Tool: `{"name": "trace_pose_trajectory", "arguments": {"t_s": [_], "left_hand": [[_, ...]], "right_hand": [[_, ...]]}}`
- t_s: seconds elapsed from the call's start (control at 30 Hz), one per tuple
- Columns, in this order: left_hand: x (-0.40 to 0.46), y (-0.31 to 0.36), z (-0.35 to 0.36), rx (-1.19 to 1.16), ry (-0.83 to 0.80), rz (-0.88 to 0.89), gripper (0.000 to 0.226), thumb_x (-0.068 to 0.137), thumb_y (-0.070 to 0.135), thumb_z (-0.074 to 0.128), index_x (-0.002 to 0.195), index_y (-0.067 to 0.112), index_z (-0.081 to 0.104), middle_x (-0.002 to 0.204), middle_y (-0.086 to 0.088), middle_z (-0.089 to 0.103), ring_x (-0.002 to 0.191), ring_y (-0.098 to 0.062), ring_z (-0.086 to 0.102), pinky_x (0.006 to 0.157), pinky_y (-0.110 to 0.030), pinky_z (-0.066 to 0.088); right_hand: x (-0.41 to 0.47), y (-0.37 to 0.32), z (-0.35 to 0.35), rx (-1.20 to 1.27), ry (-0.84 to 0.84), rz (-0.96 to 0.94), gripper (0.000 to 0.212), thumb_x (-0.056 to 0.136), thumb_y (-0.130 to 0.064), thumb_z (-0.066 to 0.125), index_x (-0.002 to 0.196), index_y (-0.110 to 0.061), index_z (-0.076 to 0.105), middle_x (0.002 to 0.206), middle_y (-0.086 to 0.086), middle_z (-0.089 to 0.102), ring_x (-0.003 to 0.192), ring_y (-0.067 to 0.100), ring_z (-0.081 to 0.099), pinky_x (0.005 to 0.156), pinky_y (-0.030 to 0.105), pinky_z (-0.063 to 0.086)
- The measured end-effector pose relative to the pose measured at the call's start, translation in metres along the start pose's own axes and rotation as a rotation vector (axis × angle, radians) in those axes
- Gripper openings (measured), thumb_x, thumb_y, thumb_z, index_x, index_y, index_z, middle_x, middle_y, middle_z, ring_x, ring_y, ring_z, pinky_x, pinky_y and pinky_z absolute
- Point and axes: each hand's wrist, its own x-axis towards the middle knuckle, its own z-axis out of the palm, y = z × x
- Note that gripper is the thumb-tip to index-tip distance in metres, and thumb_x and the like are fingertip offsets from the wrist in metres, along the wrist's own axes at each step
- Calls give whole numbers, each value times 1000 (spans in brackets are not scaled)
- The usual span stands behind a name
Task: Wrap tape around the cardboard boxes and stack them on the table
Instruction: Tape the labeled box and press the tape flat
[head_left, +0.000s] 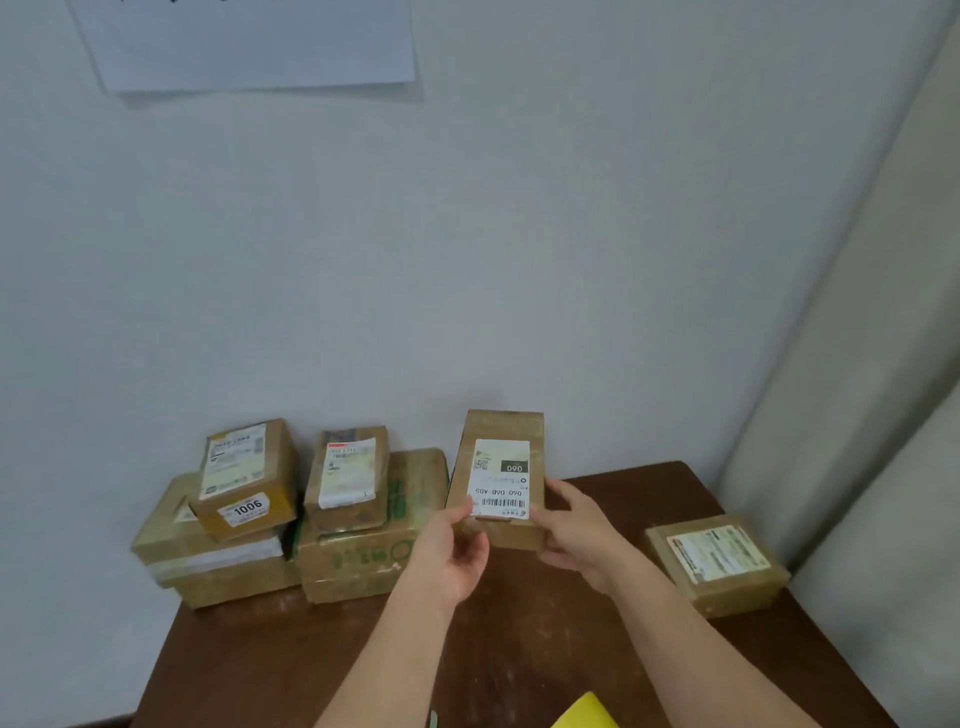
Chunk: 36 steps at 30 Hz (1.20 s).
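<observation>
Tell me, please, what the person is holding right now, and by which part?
Both hands hold the labelled cardboard box by its near end: left hand on its left edge, right hand on its right edge.

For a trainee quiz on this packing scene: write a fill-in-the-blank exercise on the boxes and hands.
1. The brown cardboard box with the white barcode label is gripped by ____ hands.
2. The small yellow-brown box with the 1006 sticker lies on top of a ____ cardboard box.
3. The flat brown box with the pale label lies alone at the dark wooden table's ____ edge.

Missing words: both; larger; right
</observation>
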Motion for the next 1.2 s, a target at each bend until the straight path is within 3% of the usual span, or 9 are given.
{"name": "trace_pose_trajectory", "arguments": {"t_s": [0.17,0.3,0.4,0.5,0.63,0.8,0.9,1.03,1.2], "left_hand": [[36,27,-9,-44,79,22,24,88,4,68,109,0,56,104,-20,65,90,-22,60,78,-27,54],[60,40,-20,-13,156,74,12,94,2,58,105,-4,57,94,-19,64,82,-23,59,61,-21,55],[70,36,-28,50,231,54,8,95,4,56,99,-3,58,93,-21,64,77,-25,59,59,-22,51],[77,33,-33,59,248,35,9,97,8,58,98,-1,58,95,-22,65,80,-28,62,61,-25,49],[80,36,-33,22,306,46,12,98,11,58,99,-1,58,92,-19,61,76,-25,57,52,-23,51],[80,37,-28,-73,377,154,22,98,3,51,119,-4,54,88,-18,57,76,-25,53,63,-27,49],[77,27,-22,-89,410,214,30,98,2,47,126,-4,52,90,-18,57,76,-24,53,65,-25,49],[77,10,-4,-99,500,261,23,97,4,47,118,9,55,101,-12,54,79,-22,49,73,-27,49],[86,-34,27,-51,633,192,16,93,6,51,109,10,51,119,-14,47,95,-25,51,85,-31,50]], "right_hand": [[43,-14,32,-17,-69,89,61,95,-17,67,149,-30,40,122,4,67,101,20,70,72,30,59],[71,-14,67,-70,-89,95,57,95,-11,64,147,-23,43,124,4,67,97,18,70,70,27,57],[77,-6,77,-122,-80,146,57,96,-12,63,147,-21,41,115,-1,69,95,17,70,76,32,58],[83,2,71,-125,-114,178,58,93,-3,64,145,-18,43,114,5,71,91,17,73,64,28,59],[92,1,65,-134,-160,213,50,94,8,44,138,-16,49,108,8,72,92,19,73,61,26,59],[97,-4,70,-103,-334,165,49,93,4,45,129,-26,58,116,-1,71,109,15,66,84,32,58],[94,-8,55,-102,-422,150,44,96,5,45,125,-25,59,103,-13,63,113,14,56,101,35,47],[108,0,27,-167,-364,154,42,97,0,45,132,-17,60,106,-2,60,107,16,56,95,34,50],[110,7,-36,-166,-307,152,31,99,-5,47,120,-20,65,116,7,62,99,13,59,90,31,54]]}}
